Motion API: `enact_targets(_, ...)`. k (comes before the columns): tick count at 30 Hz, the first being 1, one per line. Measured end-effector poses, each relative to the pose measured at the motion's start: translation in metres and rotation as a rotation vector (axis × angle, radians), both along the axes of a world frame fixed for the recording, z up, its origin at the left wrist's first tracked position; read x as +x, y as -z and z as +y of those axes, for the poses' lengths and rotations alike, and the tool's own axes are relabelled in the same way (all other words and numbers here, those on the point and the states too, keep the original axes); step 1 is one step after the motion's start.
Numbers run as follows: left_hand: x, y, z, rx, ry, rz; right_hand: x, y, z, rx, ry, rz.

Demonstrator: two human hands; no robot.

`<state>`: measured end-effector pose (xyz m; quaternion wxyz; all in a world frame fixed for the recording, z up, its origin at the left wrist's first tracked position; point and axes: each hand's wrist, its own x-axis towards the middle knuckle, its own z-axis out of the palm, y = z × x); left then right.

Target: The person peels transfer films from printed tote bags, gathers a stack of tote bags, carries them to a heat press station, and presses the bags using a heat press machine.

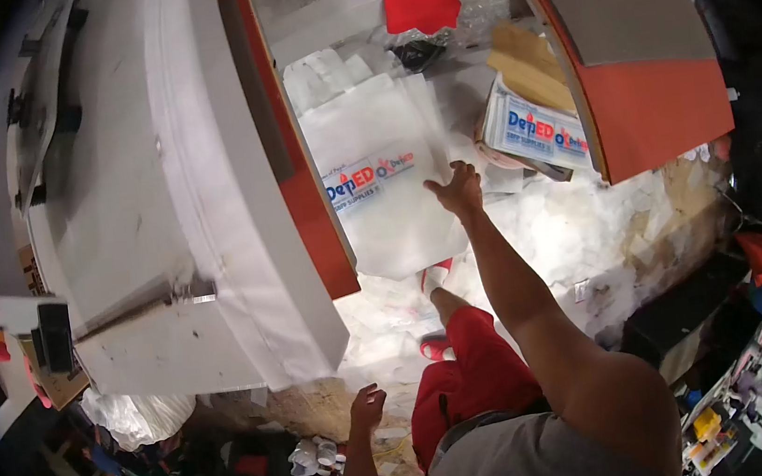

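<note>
Right hand (458, 190) near printed sheets (375, 140)

Strong white light is flooding the littered floor (576, 216) below and right of my right hand (459, 193), bleaching pale scraps almost featureless. The lower part of the white printed bag (399, 231) is glowing too. My left hand (366, 409) is sitting in duller light; the clutter (238, 470) at lower left is sinking into murk. Wide lens is bending straight edges, black is crowding the corners, small print is reading soft.
</note>
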<state>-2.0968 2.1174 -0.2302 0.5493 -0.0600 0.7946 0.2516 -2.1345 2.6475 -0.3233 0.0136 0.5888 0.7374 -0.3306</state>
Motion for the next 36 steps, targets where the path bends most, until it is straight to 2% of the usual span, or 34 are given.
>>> enact_targets(2,0.011,0.008,-0.013,0.041,-0.014,0.007,0.002,-0.004,-0.007,-0.091,-0.122,-0.215)
enact_targets(5,0.029,0.008,-0.031,0.029,-0.039,0.024,0.005,0.018,-0.006,-0.090,-0.169,-0.273)
enact_targets(8,0.053,-0.001,-0.045,0.023,-0.102,0.014,0.005,0.041,-0.004,-0.109,-0.137,-0.207)
enact_targets(13,0.114,0.005,-0.092,-0.014,-0.187,-0.017,0.000,0.048,-0.007,-0.129,-0.101,-0.144)
enact_targets(15,0.145,0.006,-0.111,-0.007,-0.232,-0.012,-0.001,0.045,-0.012,-0.092,-0.147,-0.158)
enact_targets(18,0.180,0.001,-0.125,0.018,-0.365,-0.027,-0.001,0.019,-0.017,0.015,-0.206,-0.016)
enact_targets(19,0.194,0.000,-0.131,0.021,-0.383,-0.021,0.003,0.025,-0.016,0.018,-0.223,-0.011)
enact_targets(21,0.218,0.004,-0.142,0.010,-0.519,-0.046,0.008,0.044,-0.011,0.185,-0.282,0.024)
enact_targets(22,0.233,0.012,-0.155,0.037,-0.430,0.010,0.011,0.075,-0.001,0.337,-0.401,-0.085)
enact_targets(26,0.248,-0.005,-0.148,-0.008,-0.461,-0.005,0.011,0.021,-0.011,0.299,-0.379,-0.064)
enact_targets(28,0.250,-0.011,-0.144,-0.069,-0.222,0.090,0.012,0.007,-0.014,0.227,-0.284,0.030)
enact_targets(29,0.253,-0.013,-0.144,-0.069,-0.224,0.090,0.014,0.000,-0.016,0.193,-0.233,0.078)
enact_targets(30,0.255,-0.005,-0.147,-0.018,-0.287,0.083,0.029,0.031,-0.006,0.199,-0.235,0.081)
enact_targets(31,0.255,0.006,-0.146,0.039,-0.352,0.079,0.045,0.056,0.003,0.202,-0.439,0.133)
enact_targets(32,0.263,0.030,-0.157,0.089,-0.379,0.072,0.052,0.047,0.003,0.120,-0.438,0.253)
enact_targets(33,0.255,0.027,-0.143,0.106,-0.379,0.082,0.059,0.036,0.002,0.032,-0.436,0.370)
enact_targets(34,0.234,0.020,-0.121,0.137,-0.487,0.004,0.072,-0.008,-0.022,-0.145,-0.222,0.551)
enact_targets(36,0.186,-0.017,-0.066,0.241,-0.675,-0.088,0.101,-0.075,-0.048,-0.509,-0.166,0.684)
